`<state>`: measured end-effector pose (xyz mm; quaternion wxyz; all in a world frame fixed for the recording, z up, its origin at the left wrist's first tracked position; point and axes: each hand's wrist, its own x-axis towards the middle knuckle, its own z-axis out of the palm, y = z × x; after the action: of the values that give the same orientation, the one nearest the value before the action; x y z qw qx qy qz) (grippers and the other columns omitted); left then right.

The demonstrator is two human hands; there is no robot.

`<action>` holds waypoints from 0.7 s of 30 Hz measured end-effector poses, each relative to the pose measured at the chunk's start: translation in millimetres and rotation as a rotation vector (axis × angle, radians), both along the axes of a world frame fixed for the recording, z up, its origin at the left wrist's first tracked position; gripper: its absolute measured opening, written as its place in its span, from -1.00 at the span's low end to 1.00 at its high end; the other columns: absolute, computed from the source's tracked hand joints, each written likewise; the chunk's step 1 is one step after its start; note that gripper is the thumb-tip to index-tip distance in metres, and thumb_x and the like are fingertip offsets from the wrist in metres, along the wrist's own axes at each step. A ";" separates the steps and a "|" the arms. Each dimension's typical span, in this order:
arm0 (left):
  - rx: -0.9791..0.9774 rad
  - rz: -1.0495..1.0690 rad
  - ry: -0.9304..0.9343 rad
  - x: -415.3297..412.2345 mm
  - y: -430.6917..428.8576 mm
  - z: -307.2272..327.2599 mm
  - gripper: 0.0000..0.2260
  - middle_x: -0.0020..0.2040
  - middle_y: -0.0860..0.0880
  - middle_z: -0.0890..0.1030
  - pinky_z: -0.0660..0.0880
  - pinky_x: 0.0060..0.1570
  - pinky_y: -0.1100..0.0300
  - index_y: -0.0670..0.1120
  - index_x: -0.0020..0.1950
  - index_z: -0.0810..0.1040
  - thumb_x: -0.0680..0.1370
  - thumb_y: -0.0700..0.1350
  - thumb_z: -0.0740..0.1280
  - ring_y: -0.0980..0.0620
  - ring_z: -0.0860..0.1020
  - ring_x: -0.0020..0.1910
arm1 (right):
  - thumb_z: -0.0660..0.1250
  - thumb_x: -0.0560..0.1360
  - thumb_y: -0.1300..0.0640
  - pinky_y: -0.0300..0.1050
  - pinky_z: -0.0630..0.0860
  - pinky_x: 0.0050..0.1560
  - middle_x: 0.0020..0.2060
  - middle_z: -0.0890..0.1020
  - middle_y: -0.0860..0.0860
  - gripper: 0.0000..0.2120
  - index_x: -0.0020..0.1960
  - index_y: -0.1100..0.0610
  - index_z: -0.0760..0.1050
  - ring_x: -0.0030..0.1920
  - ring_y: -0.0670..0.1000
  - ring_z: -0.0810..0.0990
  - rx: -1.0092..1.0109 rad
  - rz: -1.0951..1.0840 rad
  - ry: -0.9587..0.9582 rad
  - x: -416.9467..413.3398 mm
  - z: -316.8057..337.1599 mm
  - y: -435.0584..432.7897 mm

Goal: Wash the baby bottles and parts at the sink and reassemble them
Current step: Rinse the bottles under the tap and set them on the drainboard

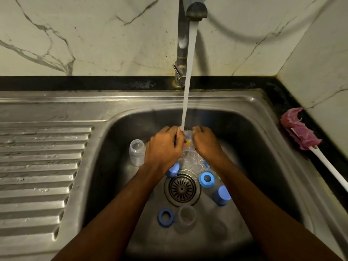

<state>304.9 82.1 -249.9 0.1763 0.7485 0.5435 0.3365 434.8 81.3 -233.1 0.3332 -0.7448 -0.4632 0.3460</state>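
I hold a clear bottle (188,143) just beyond the drain (181,188), with the fingers of my left hand (163,146) and right hand (205,142) curled round its sides, so the stream (188,81) hits it and the runoff falls toward the drain. A second bottle (137,152) stands left of the drain. A blue ring (207,179) and cap (222,195) sit right of it, likely waiting their turn.

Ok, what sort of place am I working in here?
Probably a home kitchen: a stainless sink with ribbed drainboard, a running tap against a marble-look wall, a bottle brush on the dark counter. The left hand and right hand hold a clear bottle.
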 end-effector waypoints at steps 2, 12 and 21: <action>-0.224 0.003 -0.186 -1.8 4.5 3.6 -0.68 -0.28 -0.01 0.60 0.57 -0.30 0.06 -0.03 -0.18 0.53 0.60 0.13 0.18 -0.05 0.59 -0.34 | 0.05 0.64 0.07 -0.07 0.40 -0.16 -0.22 0.54 0.11 -0.70 -0.19 0.11 0.42 -0.22 0.04 0.49 0.141 0.079 -0.057 6.0 -0.1 -6.2; -0.459 0.407 -0.401 -19.7 23.4 12.9 -0.59 -0.23 -0.07 0.65 0.62 -0.06 -0.16 -0.04 -0.24 0.56 0.44 0.26 0.16 -0.12 0.64 -0.19 | 0.32 0.57 0.08 -0.16 0.50 -0.12 -0.12 0.54 -0.07 -0.87 0.08 -0.04 0.42 -0.09 -0.02 0.55 -0.261 0.574 0.069 18.1 -36.6 -15.4; -0.434 0.401 -0.372 -20.9 22.1 13.5 -0.67 -0.24 -0.04 0.64 0.63 -0.05 -0.12 -0.02 -0.22 0.54 0.55 0.18 0.20 -0.05 0.64 -0.20 | 0.56 0.34 0.02 -0.05 0.54 0.08 0.00 0.61 -0.10 -0.59 0.12 0.00 0.51 0.06 -0.04 0.58 -0.121 0.550 -0.209 -3.5 -68.4 -23.8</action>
<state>284.0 104.2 -236.4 0.3578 0.4979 0.6972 0.3716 431.3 57.5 -301.4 0.1324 -0.6414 -0.6579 0.3717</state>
